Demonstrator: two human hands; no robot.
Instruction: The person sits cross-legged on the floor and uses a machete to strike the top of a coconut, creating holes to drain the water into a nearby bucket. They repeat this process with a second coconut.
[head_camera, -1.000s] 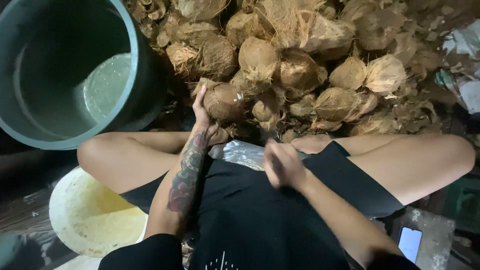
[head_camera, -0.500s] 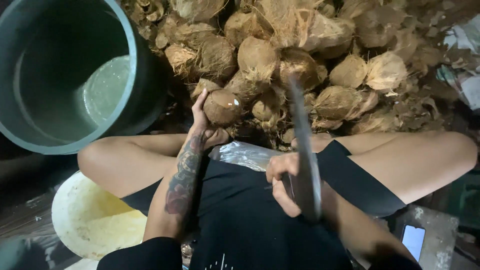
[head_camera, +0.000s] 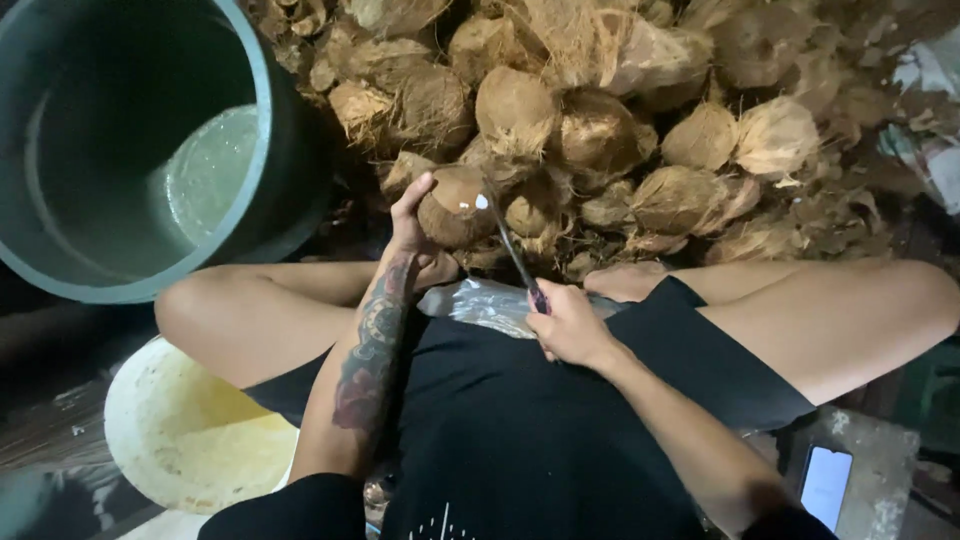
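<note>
Holding a husked brown coconut (head_camera: 455, 207) in a closed grip, the left hand (head_camera: 418, 232) was raised just ahead of the person's knees; fingers wrapped the nut's left side and the thumb sat below it. A small white cut spot showed on the nut's upper right face. The right hand (head_camera: 570, 325) was fisted round the handle of a long dark knife (head_camera: 515, 255), grip tight. The blade ran up and leftward from that grip, its tip touching the coconut at the white spot. The right hand lay lower and to the right of the left, near the lap.

Beyond both grips lay a heap of fibrous coconuts (head_camera: 640, 130), touching one another. Left of the left grip stood a large dark green tub (head_camera: 265, 90) holding pale liquid. Below and left of that grip, beside the thigh, sat a cream-coloured basin (head_camera: 180, 440). A crumpled clear plastic sheet (head_camera: 480, 305) lay between the two hands on the lap. Right of and behind the right grip, a phone (head_camera: 826, 485) rested on a grey block.
</note>
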